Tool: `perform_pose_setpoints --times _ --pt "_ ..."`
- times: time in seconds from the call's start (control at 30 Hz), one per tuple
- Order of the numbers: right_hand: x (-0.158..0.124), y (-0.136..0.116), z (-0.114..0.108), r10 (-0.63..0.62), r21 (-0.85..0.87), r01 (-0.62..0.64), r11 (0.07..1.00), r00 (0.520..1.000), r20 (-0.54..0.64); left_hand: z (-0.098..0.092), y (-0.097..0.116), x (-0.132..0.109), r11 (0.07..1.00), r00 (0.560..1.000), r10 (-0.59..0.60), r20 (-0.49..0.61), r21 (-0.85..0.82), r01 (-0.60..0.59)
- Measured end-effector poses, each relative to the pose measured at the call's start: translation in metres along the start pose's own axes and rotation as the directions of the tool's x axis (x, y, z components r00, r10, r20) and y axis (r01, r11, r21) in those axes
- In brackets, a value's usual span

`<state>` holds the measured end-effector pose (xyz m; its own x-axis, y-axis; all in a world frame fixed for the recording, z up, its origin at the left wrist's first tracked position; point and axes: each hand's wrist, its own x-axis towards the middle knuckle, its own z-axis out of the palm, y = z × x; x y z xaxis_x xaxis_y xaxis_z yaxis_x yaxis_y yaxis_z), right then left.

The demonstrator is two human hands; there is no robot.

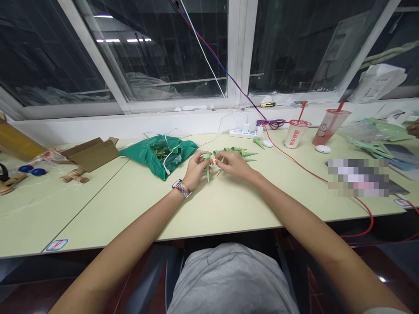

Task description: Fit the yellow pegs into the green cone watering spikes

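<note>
One green plastic spike [207, 171] sits in the left hand [195, 170], long axis near upright, point down at 6 o'clock, collar at 12. The left fingers [200, 161] are closed around it. The right hand [235, 165] is the other one near it, at 3 o'clock and just apart. The right fingertips [222, 159] are drawn together toward one small yellowish piece [214, 162], too small to say whether it is gripped.

Five spikes, at least, lie overlapped in a loose group [237, 152] at 2 o'clock on the pale green table [157, 209]; the exact count cannot be confirmed. One more spike [258, 142] lies apart beside the power strip [245, 134].

Farther out: one green plastic bag [159, 156] at 10 o'clock, one cardboard box [91, 153] beyond it, two blue caps [31, 170] at 9 o'clock, two plastic cups [296, 133] [330, 126] and two white computer mice [267, 143] [323, 148] at 2 to 3 o'clock. One co-worker's hand [414, 128] enters at the right edge.
</note>
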<state>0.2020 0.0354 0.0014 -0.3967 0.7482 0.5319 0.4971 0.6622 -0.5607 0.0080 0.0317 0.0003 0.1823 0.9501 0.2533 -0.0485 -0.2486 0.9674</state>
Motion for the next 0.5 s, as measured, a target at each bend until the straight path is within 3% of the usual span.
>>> perform_pose_setpoints --times 0.27,0.5 --pt "-0.0015 -0.0073 -0.0043 0.078 -0.037 -0.077 0.996 0.996 0.03 -0.0003 0.0018 -0.0013 1.0 1.0 -0.011 0.022 0.005 0.011" --pt "-0.002 -0.0051 -0.0014 -0.038 0.01 0.038 0.999 0.998 -0.05 0.0016 0.0039 -0.0015 1.0 1.0 -0.014 0.01 -0.012 0.014"
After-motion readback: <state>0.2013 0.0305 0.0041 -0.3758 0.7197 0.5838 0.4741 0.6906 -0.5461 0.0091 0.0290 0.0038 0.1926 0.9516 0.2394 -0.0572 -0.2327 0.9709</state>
